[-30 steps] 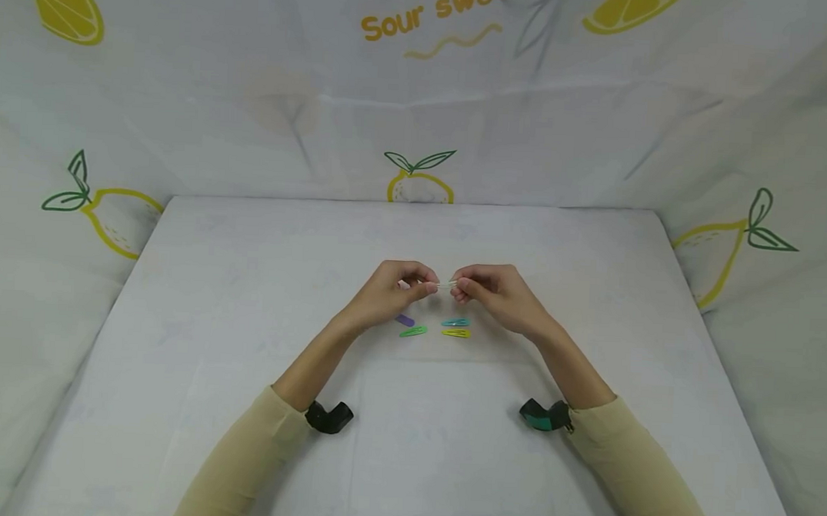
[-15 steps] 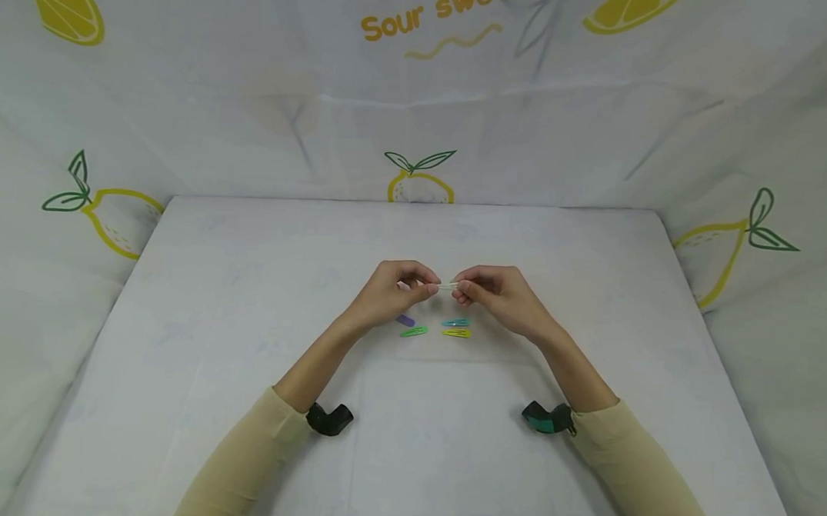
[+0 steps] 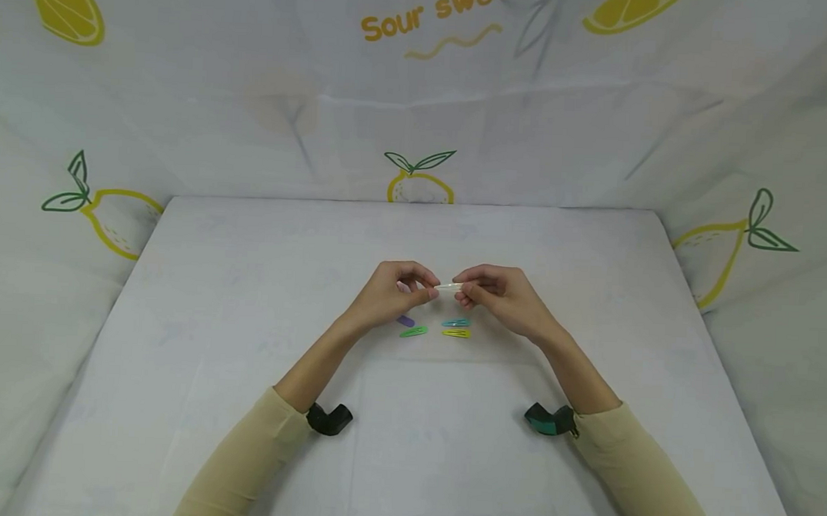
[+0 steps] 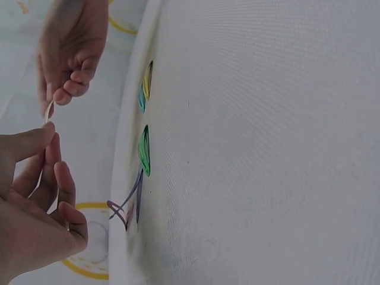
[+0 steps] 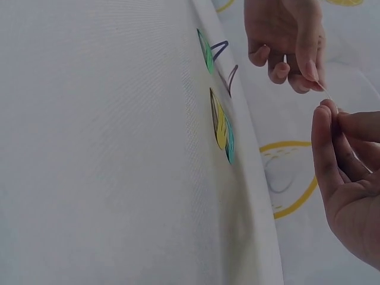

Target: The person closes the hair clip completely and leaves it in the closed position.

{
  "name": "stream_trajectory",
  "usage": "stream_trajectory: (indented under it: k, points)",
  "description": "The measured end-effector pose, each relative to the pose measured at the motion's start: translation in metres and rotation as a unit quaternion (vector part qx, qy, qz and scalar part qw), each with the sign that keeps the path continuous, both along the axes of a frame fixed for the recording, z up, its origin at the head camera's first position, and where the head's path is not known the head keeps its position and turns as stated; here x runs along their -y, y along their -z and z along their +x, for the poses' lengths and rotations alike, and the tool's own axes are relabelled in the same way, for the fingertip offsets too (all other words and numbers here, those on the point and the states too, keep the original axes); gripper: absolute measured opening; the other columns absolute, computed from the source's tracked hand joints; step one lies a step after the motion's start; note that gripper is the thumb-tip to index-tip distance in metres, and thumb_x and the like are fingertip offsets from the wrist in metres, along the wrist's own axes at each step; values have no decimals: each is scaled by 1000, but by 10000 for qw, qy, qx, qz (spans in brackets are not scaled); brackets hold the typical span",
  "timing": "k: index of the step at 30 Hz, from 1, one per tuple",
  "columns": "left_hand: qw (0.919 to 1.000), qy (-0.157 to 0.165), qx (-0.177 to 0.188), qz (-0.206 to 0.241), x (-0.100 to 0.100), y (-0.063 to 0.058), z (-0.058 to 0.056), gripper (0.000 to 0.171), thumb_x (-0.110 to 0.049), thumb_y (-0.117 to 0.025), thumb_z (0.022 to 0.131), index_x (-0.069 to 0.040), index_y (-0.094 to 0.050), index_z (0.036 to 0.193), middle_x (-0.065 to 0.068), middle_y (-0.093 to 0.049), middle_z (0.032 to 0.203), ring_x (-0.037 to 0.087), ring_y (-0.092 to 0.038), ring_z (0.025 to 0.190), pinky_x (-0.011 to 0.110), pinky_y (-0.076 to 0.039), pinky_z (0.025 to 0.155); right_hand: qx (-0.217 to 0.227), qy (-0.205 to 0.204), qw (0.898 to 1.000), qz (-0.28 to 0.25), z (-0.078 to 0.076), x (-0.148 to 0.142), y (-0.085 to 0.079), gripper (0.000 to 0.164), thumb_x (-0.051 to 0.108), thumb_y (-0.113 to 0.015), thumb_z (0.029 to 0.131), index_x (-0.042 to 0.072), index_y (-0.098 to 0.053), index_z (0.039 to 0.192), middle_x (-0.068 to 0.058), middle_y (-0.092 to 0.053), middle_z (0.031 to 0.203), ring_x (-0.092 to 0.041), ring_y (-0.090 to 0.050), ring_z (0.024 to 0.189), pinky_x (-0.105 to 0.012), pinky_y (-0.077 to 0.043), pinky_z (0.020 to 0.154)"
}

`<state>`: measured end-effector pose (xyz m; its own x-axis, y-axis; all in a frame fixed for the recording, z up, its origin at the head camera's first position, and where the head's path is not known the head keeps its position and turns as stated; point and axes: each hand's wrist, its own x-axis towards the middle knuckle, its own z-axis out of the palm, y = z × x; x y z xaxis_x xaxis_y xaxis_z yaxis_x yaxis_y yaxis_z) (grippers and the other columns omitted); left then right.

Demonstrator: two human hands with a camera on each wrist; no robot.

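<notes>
Between both hands, raised over the table, is a slim white snap hair clip (image 3: 448, 287). My left hand (image 3: 400, 290) pinches its left end between thumb and fingertips. The right hand (image 3: 500, 294) pinches the other end, and its fingers cover part of the clip. Below them on the table lie a purple clip (image 3: 405, 320), a green clip (image 3: 413, 332), a light blue clip (image 3: 456, 322) and a yellow clip (image 3: 456, 333). The left wrist view shows the purple clip (image 4: 138, 193) bent open, with a second dull purplish clip (image 4: 119, 214) crossing it.
The white table (image 3: 232, 296) is backed and flanked by a pale lemon-print cloth (image 3: 253, 128). Black wrist-camera mounts stick out by the left cuff (image 3: 329, 419) and the right cuff (image 3: 550, 419), close over the tabletop.
My right hand has shifted slightly to the right, and more of the white hair clip shows between the fingers. The left hand and the clips on the table stay almost unchanged.
</notes>
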<state>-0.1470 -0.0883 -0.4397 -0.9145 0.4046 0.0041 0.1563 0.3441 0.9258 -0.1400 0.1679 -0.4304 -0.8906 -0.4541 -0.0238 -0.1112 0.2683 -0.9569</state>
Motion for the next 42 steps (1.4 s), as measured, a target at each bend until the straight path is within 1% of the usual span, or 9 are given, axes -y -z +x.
stream_trajectory:
  k: [4,12,15,18,22,26,29,36,42]
  points:
    - [10000,-34,-30,-39,0,1,0,13,-18,-79,97,-9,-81,107,6,-78,102,17,-62,82,28,-48,71,43,19,9999,-126,0,0,1,25,5,-63,108,-9,-69,129,-37,-72,111,-28,-77,94,-26,-64,86]
    - [9998,-43,-213,-39,-3,2,-2,14,-19,-81,98,-9,-82,107,6,-78,98,16,-61,78,25,-46,71,50,177,9998,-76,1,-2,2,26,5,-65,107,-6,-69,130,-37,-73,114,-28,-77,97,-28,-64,88]
    - [9997,-40,-239,-2,-4,3,-2,13,-19,-81,98,-10,-82,106,6,-78,100,16,-62,78,24,-45,69,55,251,9997,-2,1,-2,1,26,6,-66,106,-4,-70,131,-35,-75,116,-30,-78,99,-26,-64,89]
    - [9998,-60,-206,17,-5,4,-2,12,-19,-81,98,-10,-82,105,7,-79,100,15,-61,76,23,-44,63,89,287,9995,29,1,-3,2,27,8,-67,107,-3,-71,131,-33,-76,118,-32,-79,101,-25,-63,90]
    - [9998,-92,-195,0,-6,3,-2,13,-19,-82,98,-9,-82,105,8,-79,101,14,-60,74,23,-42,62,145,314,9994,40,0,-3,2,27,7,-67,107,-4,-70,131,-32,-76,119,-31,-80,102,-26,-64,90]
    - [9996,-125,-237,-49,-6,3,-1,12,-19,-81,98,-8,-82,105,9,-80,100,13,-59,73,23,-42,65,189,360,9991,148,-2,-5,3,27,6,-68,106,-5,-69,130,-30,-77,117,-27,-80,100,-27,-64,90]
    - [9995,-130,-267,-82,-6,5,-1,12,-18,-81,98,-8,-83,105,9,-80,100,13,-59,73,23,-42,65,236,433,9984,264,-2,-6,4,27,8,-70,105,-5,-70,128,-28,-79,115,-24,-80,99,-24,-63,89]
    - [9994,-104,-267,-191,-9,9,-1,12,-18,-82,98,-8,-83,105,8,-81,101,12,-57,72,22,-43,64,190,514,9974,478,-3,-10,8,26,13,-73,104,-3,-74,124,-26,-80,114,-29,-80,102,-21,-62,88]
    - [9994,-67,-220,-263,-11,8,0,13,-18,-82,98,-7,-83,105,9,-81,101,13,-56,72,21,-42,63,193,535,9967,584,-3,-12,10,25,15,-75,103,-1,-76,123,-24,-79,117,-31,-79,105,-16,-59,87]
